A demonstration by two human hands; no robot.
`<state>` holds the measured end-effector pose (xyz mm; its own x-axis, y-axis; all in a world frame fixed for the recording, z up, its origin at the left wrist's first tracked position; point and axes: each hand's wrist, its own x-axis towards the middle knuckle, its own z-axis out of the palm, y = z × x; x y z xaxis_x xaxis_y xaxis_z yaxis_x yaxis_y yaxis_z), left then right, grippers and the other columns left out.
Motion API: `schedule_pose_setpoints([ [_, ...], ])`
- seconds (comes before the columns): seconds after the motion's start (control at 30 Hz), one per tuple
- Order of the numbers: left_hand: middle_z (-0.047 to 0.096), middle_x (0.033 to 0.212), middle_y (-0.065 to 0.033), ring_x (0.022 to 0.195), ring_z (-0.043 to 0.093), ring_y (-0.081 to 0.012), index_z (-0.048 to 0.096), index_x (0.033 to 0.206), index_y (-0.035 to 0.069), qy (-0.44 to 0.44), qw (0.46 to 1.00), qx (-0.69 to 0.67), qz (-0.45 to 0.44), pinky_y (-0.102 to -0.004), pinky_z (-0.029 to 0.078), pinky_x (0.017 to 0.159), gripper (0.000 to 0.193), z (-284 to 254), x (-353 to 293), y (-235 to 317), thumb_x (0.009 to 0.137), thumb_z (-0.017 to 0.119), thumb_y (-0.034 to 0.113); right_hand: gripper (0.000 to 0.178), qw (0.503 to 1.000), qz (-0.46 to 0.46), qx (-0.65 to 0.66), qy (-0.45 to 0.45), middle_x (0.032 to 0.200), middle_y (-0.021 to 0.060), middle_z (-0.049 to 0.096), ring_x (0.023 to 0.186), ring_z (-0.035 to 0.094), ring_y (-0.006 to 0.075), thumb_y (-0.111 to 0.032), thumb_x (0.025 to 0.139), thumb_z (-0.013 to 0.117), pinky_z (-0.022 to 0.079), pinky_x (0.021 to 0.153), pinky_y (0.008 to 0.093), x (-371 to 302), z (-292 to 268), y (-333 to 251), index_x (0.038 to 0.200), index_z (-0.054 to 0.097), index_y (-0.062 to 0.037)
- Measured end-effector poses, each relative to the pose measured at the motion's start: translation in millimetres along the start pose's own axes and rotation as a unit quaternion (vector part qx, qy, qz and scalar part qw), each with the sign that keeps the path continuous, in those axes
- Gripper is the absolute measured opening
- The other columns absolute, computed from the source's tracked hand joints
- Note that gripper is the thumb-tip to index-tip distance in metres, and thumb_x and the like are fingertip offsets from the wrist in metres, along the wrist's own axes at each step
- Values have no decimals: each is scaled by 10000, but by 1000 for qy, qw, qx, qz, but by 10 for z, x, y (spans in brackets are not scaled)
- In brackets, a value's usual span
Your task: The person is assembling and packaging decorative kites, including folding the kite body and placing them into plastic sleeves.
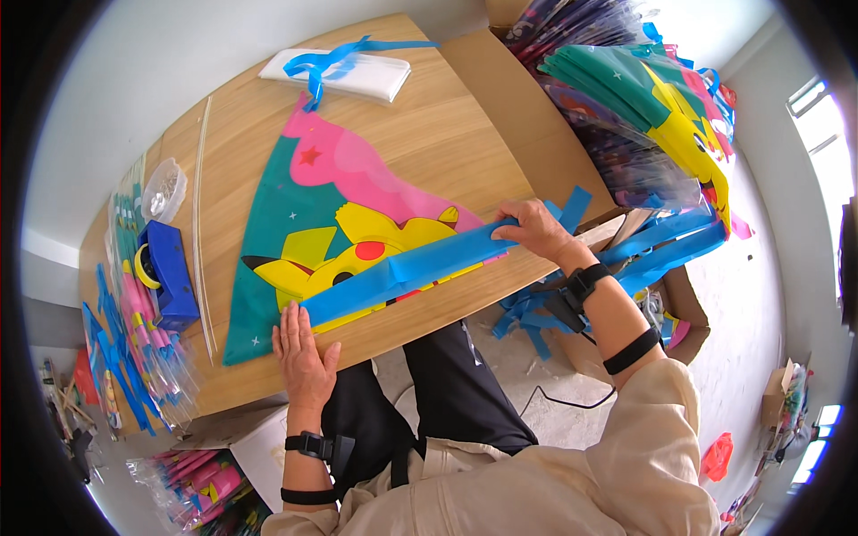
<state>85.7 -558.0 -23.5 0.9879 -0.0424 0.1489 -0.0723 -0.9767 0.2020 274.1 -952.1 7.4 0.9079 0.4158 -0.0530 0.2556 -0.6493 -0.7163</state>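
Beige shirt filling lower edge. Wooden table bearing printed sheet; cardboard box standing by table's right side, pale floor stretching beyond. Blue strip lying across sheet. Left hand resting flat, fingers extended, at strip's left end; right hand pinching strip's right part.

A wood-grain surface reaches from the middle toward eleven o'clock. A white wall rises past ten, a bright window glows between two and three, and pale floor spreads toward four.
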Motion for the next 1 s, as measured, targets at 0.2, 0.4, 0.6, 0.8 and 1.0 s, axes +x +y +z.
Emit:
schedule_pose_setpoints([
  [0.2,300,1521,-179,1413,270,-340,289,1465,13,0,1000,7,2,-511,174,1161,792,13,5,7,836,661,316,205,996,-41,-80,-3,771,148,637,812,618,324,-137,730,742,479,708,392,-64,37,52,849,632,-11],
  [0.4,339,1482,-197,1370,313,-378,353,1413,-8,10,1000,-22,20,-511,220,1133,733,-20,30,-43,830,665,309,243,986,45,-155,-50,825,181,648,855,607,378,-187,699,752,469,724,458,23,5,-20,845,656,-17],
  [0.6,484,1293,-216,1225,430,-404,545,1153,-57,98,991,-44,80,-508,356,1024,442,-387,567,488,755,684,74,270,969,97,-194,-119,826,184,654,854,615,383,-227,683,755,473,719,469,175,-46,-137,841,677,-23],
  [0.8,618,1071,-176,1003,598,-339,628,1064,-24,-67,903,-368,214,-387,484,872,229,170,1469,1658,847,595,43,311,964,72,-239,-85,899,154,682,917,640,360,-250,659,792,514,773,444,189,35,-37,878,700,-49],
  [1.0,659,749,-183,758,661,-328,687,843,-6,-217,873,-427,92,-405,509,714,244,801,1815,1827,886,584,211,263,962,100,-255,-9,850,152,676,857,656,349,-279,676,762,526,715,447,-39,59,-82,810,695,-63],
])
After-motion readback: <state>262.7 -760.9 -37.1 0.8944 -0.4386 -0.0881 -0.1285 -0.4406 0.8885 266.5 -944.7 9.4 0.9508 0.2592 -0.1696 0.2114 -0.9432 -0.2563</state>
